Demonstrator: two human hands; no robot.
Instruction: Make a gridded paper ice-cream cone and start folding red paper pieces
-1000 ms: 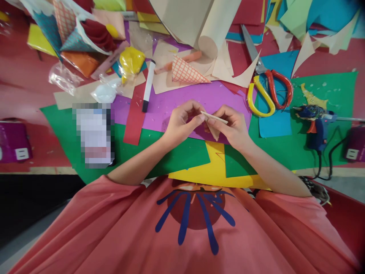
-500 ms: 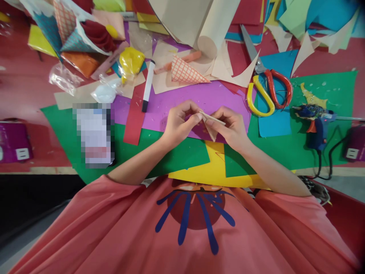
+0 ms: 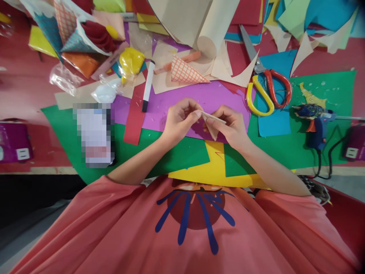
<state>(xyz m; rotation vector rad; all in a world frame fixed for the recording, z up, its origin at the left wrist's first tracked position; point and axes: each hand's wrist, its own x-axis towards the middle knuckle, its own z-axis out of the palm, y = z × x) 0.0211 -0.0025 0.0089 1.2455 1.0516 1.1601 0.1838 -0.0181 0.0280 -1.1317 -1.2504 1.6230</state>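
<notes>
A small beige paper piece (image 3: 212,131), folded or rolled toward a cone shape, is held between my two hands above a purple sheet (image 3: 225,95). My left hand (image 3: 182,120) pinches its upper left tip between thumb and fingertips. On the other side, my right hand (image 3: 232,127) grips it with the thumb laid along its face and the fingers curled behind. Just beyond my hands lies a finished-looking paper cone (image 3: 188,71) with an orange grid pattern. The inner side of the held paper is hidden by my fingers.
Scissors (image 3: 261,95) with one yellow and one red handle lie to the right, near a blue glue gun (image 3: 319,127). A black-and-white marker (image 3: 148,85) and a blurred-out phone (image 3: 95,135) lie left. A paper roll (image 3: 212,36) and scraps fill the back.
Almost nothing differs. My left fingertips and the held paper's lower point have shifted very slightly; both hands keep their grip.
</notes>
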